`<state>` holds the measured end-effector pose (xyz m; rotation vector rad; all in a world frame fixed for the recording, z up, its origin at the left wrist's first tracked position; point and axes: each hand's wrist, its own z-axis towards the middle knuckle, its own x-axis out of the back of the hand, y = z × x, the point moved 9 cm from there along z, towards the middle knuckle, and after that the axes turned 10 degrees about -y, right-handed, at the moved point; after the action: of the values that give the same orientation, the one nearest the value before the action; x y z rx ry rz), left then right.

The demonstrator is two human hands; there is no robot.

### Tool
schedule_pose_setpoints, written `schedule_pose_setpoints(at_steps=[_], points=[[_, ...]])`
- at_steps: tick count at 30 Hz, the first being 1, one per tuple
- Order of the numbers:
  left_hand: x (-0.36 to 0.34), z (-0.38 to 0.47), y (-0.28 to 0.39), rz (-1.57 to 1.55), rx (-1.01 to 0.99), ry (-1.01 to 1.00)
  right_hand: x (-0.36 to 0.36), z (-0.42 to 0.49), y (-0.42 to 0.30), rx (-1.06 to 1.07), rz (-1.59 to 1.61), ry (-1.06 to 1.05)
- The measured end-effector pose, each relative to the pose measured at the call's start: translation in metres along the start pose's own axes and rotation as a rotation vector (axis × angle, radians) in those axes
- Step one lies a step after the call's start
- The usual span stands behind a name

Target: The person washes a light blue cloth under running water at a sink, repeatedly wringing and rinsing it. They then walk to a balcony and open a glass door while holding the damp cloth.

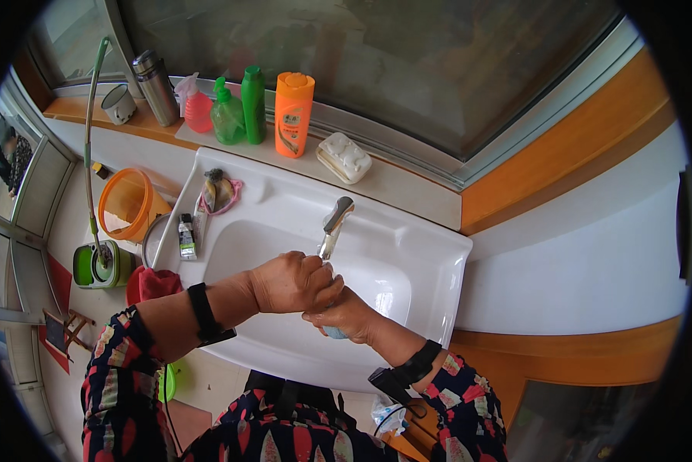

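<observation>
Over the white washbasin (265, 341), my left hand (300, 284) and my right hand (346, 315) are pressed together just in front of the chrome faucet (337, 216). A light blue item (335, 333), perhaps a cloth or sponge, shows below the fingers of my right hand, which are closed around it. The fingers of my left hand are curled against my right hand; whether they also grip the blue item is hidden. Black straps circle both forearms.
Behind the basin, a ledge holds an orange bottle (293, 115), green bottles, a pink spray bottle (197, 110), a steel flask (156, 89) and a white soap dish (344, 157). Tubes (187, 238) lie on the basin's left rim. Buckets and a mop (89, 161) stand at left. People are visible far left.
</observation>
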<state>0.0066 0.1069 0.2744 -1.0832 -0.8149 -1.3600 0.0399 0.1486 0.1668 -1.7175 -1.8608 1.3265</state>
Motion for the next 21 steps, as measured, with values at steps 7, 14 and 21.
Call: schedule_pose_setpoints(at_steps=[7, 14, 21], points=[[-0.053, 0.000, -0.014, -0.215, 0.340, -0.314, 0.034, -0.004, -0.020, -0.059, -0.843, 0.367], [-0.104, -0.017, -0.022, -0.628, 0.803, -0.579, 0.047, 0.000, -0.029, -0.032, -1.261, 0.489], [-0.122, -0.030, -0.019, -1.020, 0.981, -0.389, 0.041, -0.001, -0.035, 0.115, -1.456, 0.458]])
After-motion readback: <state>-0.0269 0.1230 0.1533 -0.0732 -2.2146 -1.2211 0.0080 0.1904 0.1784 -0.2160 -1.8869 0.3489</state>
